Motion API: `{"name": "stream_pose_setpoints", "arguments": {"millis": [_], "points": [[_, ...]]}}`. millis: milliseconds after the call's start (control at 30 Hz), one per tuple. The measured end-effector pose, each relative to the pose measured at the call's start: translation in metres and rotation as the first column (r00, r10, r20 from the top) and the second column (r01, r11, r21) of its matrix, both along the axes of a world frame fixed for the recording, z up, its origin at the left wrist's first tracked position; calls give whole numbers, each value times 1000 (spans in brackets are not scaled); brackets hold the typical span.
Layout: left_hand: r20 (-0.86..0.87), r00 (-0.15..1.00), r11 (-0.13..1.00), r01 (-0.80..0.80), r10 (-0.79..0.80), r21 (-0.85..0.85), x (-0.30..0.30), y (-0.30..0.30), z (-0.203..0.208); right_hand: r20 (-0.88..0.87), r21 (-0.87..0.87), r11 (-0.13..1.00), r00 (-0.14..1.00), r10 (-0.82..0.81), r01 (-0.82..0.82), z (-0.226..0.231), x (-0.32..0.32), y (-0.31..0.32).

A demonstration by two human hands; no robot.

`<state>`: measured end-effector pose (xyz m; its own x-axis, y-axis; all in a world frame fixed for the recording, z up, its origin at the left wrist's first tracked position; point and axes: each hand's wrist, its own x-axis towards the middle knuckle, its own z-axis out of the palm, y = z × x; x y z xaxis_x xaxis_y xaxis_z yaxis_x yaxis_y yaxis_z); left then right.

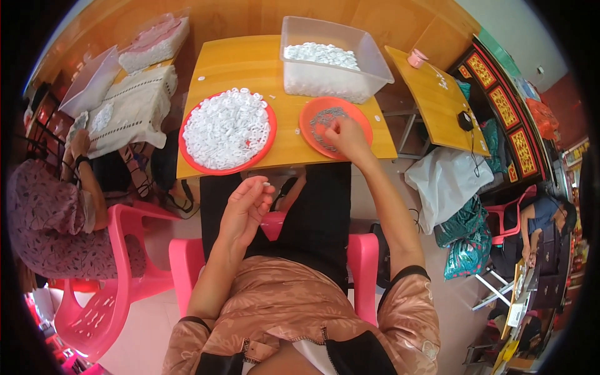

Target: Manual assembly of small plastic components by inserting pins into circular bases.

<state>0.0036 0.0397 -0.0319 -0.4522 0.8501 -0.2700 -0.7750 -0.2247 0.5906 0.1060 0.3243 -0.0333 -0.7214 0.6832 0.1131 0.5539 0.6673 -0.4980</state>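
My left hand (245, 209) is raised in front of the table edge, thumb and fingers pinched on a small white piece (267, 184). Over the orange plate (356, 114) my right hand (347, 137) is closed, fingertips down among small grey metal pieces (325, 119). Whatever is between those fingertips is too small to make out. Left of that plate stands a round red tray (272, 134), heaped with white ring-like plastic pieces (228, 125).
Behind the plate, a clear plastic bin (337, 81) holds many white pieces. All three containers stand on a yellow wooden table (244, 59). At the left a person (69, 212) works at a cloth-covered table (134, 106). A white sack (444, 181) leans by the right-hand side table (437, 94).
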Motion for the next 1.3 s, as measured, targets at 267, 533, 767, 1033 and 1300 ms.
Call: {"name": "stream_pose_setpoints", "arguments": {"millis": [267,533,767,1033,1300], "points": [[-24,999,999,-41,42,30,-14,-13,17,-449,-598,709,889,90,-374,75,-10,-125],[-337,918,968,-243,209,-63,-13,-13,26,-485,-13,818,719,498,-576,74,-31,-160],[-524,835,975,-220,166,-41,-13,-14,28,-625,5,856,667,407,-517,60,-32,-179],[-350,923,981,-187,160,-45,-16,-16,30,-700,-215,888,698,150,-406,54,-19,-189],[-346,919,976,-215,191,-31,-17,-17,31,-738,-95,914,644,201,-394,49,-24,-193]]}}
